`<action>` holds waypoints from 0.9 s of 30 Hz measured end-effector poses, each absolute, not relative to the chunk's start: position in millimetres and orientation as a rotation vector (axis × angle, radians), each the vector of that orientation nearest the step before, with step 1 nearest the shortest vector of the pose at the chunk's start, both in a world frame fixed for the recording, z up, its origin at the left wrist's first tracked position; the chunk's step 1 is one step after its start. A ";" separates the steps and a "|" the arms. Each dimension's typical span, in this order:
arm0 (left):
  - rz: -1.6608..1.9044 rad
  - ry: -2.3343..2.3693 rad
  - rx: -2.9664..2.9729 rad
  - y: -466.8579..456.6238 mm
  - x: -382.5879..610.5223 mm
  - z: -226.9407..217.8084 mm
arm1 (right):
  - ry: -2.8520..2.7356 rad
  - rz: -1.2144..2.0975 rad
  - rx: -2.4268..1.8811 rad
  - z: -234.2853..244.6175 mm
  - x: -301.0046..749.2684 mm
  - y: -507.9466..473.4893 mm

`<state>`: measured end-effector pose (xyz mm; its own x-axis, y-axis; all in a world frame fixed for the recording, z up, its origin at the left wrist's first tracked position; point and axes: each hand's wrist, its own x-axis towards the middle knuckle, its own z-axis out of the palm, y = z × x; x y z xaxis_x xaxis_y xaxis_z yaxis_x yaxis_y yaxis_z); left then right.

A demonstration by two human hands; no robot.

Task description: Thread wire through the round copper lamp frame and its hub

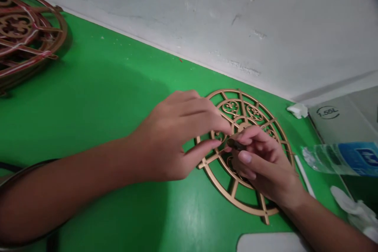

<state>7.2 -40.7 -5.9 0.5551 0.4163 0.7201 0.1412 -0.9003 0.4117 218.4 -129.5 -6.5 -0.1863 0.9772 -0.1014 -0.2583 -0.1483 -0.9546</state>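
Observation:
My right hand [262, 161] pinches a small dark cylindrical piece [236, 144] between its thumb and fingers. Close by on the left is my left hand [189, 134], its thumb and index fingertips apart and near the end of that piece. I see nothing clearly held in the left hand. Beneath both hands, a round gold-coloured openwork frame [217, 182] with spokes and scroll ornaments lies flat on the green tabletop [118, 98]. The hands hide part of its middle and left side.
More round ornamental frames [56, 27] are stacked at far left, with red and white strands across them. On the right are a plastic bottle [357, 157], a carton [339, 112], a white stick [305, 177] and crumpled white pieces [354, 208]. A wall [191, 15] runs along the back.

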 end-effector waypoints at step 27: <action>1.135 0.267 2.998 -35.3 6.4 -12.7 | -1.126 1.547 -1.067 -6.9 219.8 -134.1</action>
<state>6.4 -35.3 -12.7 0.7376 0.1283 0.6629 0.1812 -0.9834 -0.0113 219.8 -134.1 -6.9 -0.2063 0.9704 -0.1257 -0.1789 -0.1637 -0.9701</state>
